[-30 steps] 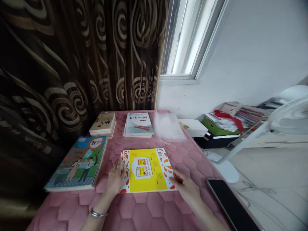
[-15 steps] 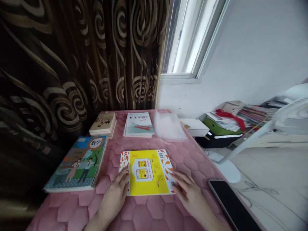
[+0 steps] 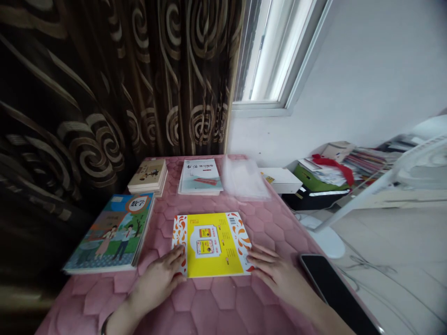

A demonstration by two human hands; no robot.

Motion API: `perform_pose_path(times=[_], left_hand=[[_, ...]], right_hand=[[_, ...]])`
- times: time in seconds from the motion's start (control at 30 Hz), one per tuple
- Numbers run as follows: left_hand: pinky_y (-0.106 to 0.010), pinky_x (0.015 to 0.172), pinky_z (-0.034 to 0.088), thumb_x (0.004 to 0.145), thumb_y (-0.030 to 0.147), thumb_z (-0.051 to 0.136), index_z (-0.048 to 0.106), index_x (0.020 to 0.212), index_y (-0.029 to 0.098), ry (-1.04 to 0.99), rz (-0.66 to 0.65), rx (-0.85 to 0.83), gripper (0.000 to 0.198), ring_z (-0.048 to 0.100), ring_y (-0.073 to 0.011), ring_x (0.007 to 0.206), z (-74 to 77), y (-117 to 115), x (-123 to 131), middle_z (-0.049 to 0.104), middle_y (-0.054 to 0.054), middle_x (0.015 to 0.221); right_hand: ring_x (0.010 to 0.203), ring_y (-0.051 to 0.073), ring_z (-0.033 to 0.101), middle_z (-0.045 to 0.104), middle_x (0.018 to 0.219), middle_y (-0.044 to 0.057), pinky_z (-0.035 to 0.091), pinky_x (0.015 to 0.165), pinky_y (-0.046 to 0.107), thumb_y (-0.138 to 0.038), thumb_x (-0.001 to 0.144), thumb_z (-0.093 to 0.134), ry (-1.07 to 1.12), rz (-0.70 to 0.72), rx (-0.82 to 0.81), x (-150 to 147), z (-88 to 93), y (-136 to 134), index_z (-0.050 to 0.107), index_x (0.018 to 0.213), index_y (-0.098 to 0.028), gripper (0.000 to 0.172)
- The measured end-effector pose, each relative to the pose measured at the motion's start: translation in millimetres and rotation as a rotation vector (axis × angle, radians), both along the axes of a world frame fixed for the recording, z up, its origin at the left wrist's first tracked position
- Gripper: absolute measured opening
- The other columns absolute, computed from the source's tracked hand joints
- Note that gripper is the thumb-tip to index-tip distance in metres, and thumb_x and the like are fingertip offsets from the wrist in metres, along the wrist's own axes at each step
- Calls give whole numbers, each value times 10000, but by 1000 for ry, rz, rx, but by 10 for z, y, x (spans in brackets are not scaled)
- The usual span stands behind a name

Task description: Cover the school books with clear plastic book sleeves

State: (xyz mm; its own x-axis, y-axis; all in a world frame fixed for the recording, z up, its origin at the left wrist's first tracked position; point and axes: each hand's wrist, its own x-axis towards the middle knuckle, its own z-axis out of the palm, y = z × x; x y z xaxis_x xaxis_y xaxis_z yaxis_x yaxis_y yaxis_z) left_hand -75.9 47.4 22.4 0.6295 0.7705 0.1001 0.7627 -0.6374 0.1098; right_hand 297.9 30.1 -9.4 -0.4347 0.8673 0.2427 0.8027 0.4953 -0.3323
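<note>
Pink tabletop [image 3: 216, 302] — yellow book [image 3: 213, 246] between left hand [image 3: 159, 278] and right hand [image 3: 274, 271].

From my remote post I'm seeing one book [image 3: 209, 260] lying on the counter [image 3: 206, 309], my left hand [image 3: 159, 279] touching its left side, my right hand [image 3: 274, 270] its right. A textbook stack [image 3: 108, 237] is sitting to the left, another stack [image 3: 148, 175] behind that. Workbooks [image 3: 200, 177] are lying behind the book, plastic covers [image 3: 244, 179] right beside them. A phone [image 3: 338, 291] is lying right of my right hand; past it, a fan base [image 3: 328, 245] is standing on the floor [image 3: 408, 242].
</note>
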Motion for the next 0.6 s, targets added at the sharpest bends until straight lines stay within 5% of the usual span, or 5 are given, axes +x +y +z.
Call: perform_pose_path(times=[0.13,0.3,0.43,0.6], left_hand=[[-359,922,554,917,232,533,621,1237,172,124,-116,184,337,641,-233,1140,-13,-23,-29,623,-116,1315],[-312,803,576,905,25,396,645,1098,147,61,-176,358,337,712,-196,955,-13,12,-25,730,-120,1096],[-265,639,567,935,100,396,651,1000,171,-127,16,290,273,719,-171,705,157,213,40,752,-73,849],[-267,696,543,975,290,384,676,987,221,-270,158,23,300,719,-180,758,468,438,79,756,-41,862]], right_hand=[[1157,241,627,736,1107,24,521,990,428,-155,890,575,15,57,111,-25,-2,20,734,1071,-266,265],[915,219,713,762,972,38,563,859,388,-178,914,512,157,2,151,-40,97,84,724,938,-250,225],[892,213,708,754,967,45,569,766,333,-330,909,521,497,-200,-11,-93,215,269,700,979,-250,208],[785,251,712,751,828,81,572,663,330,-574,806,579,858,-293,-286,-231,319,560,705,861,-192,405]])
